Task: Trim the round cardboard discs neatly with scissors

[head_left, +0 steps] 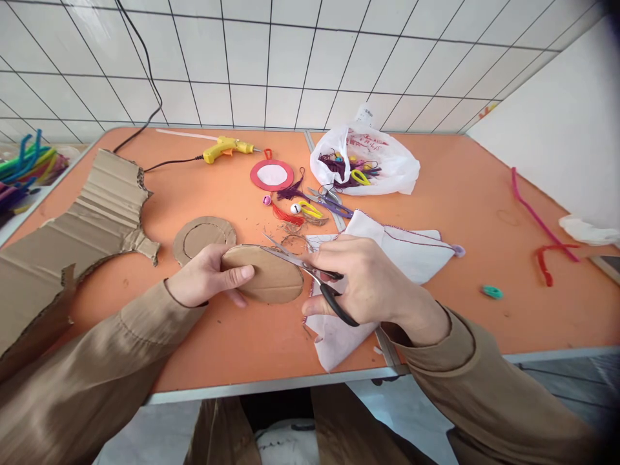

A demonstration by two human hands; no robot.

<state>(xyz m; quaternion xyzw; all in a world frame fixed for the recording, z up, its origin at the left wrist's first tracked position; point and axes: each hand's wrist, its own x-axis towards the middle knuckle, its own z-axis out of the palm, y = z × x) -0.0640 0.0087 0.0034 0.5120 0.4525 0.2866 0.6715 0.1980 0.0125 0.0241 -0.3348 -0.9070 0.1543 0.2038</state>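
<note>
My left hand (213, 276) pinches a round cardboard disc (266, 278) by its left edge, thumb on top. In my right hand (361, 278) are black-handled scissors (334, 303), fingers wrapped round the handles. Their blades lie along the disc's upper right edge, slightly apart. Behind my left hand, a second cardboard circle (181, 244) with a ring drawn or cut in it rests on the table. A white cloth piece (339, 342) with dark red stitching lies under and beyond my right hand.
A torn cardboard sheet (92, 219) covers the left side. Farther back are a yellow glue gun (225, 150) with a cord, a pink-rimmed round ornament (256, 173), purple-handled scissors (336, 205) and a plastic bag (397, 168) of tassels. Pipe cleaners (537, 210) lie right.
</note>
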